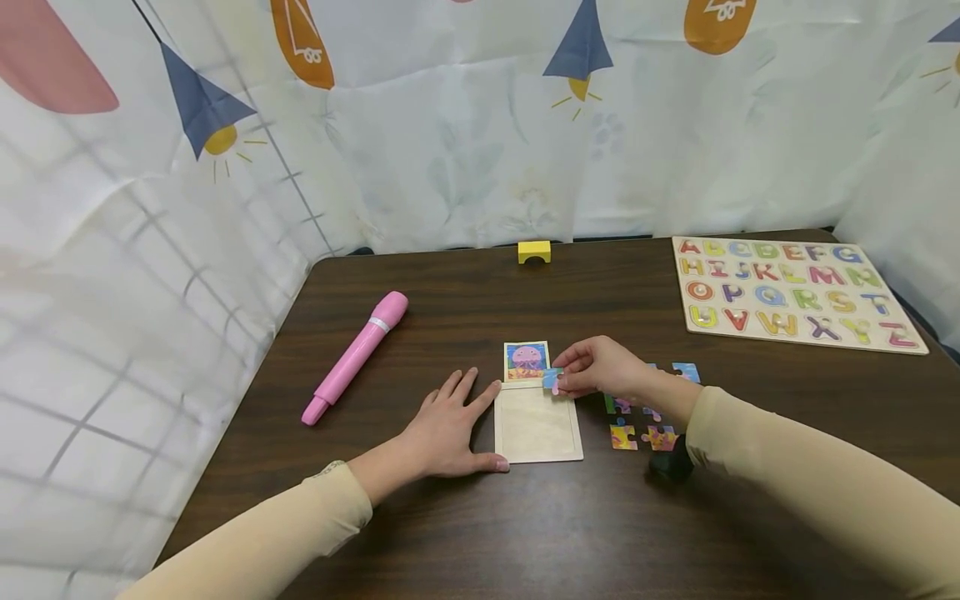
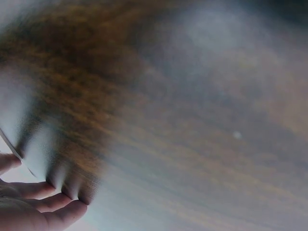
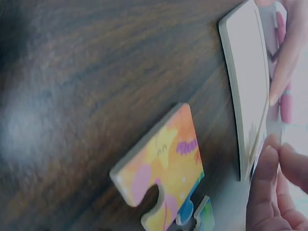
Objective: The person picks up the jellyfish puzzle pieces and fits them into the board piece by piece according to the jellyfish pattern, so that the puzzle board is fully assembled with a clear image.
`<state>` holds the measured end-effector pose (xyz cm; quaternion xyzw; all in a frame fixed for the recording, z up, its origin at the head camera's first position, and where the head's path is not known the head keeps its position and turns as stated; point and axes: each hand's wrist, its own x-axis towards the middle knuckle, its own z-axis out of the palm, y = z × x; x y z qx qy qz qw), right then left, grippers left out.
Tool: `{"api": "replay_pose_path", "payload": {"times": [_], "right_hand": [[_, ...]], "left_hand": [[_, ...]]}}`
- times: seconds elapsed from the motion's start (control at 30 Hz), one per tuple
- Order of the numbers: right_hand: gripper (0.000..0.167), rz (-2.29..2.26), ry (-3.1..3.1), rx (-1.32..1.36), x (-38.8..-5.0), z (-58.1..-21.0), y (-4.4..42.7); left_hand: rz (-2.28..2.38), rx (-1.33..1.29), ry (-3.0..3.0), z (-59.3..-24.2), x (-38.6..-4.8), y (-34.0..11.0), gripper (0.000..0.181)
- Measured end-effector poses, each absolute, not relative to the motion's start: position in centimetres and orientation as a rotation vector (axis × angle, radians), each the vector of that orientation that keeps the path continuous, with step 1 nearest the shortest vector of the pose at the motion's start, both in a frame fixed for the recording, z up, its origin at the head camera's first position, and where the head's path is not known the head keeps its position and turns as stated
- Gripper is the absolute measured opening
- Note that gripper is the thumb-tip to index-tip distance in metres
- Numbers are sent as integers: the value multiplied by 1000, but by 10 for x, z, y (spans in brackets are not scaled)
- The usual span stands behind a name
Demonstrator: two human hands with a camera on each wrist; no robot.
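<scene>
My right hand pinches a blue puzzle piece over the upper right part of the wooden puzzle tray. Above the tray's recess is a picture of a pink jellyfish. My left hand lies spread, its thumb and index finger touching the tray's left edge. Several loose pieces, among them a yellow one, lie under and beside my right forearm. The right wrist view shows an orange and yellow piece close up, with the tray beyond it.
A pink pen-shaped object lies at the left. A yellow block stands at the back edge. The alphabet board is at the back right. A dark object sits by my right sleeve.
</scene>
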<state>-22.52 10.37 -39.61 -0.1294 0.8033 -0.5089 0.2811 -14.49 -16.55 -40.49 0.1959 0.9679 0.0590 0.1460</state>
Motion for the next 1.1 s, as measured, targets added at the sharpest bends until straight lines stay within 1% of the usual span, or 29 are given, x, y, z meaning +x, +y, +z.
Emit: {"api": "replay_pose_path", "payload": {"times": [0.17,0.63,0.9,1.1], "right_hand": [[38,-1282,2226,-435,-223,-398,100],[28,-1116,2335,-576,-213,-400,63],[29,-975,2417,-588,-214,-399,49],[28,-979,2405,-558,-213,-399,46]], "left_hand": [[166,559,2784,-404,-145,-165,107],[157,564,2791,-404,-144,-165,107],[152,569,2791,-404,-144,-165,107],[154,555,2781,-404,-145,-165,107]]}}
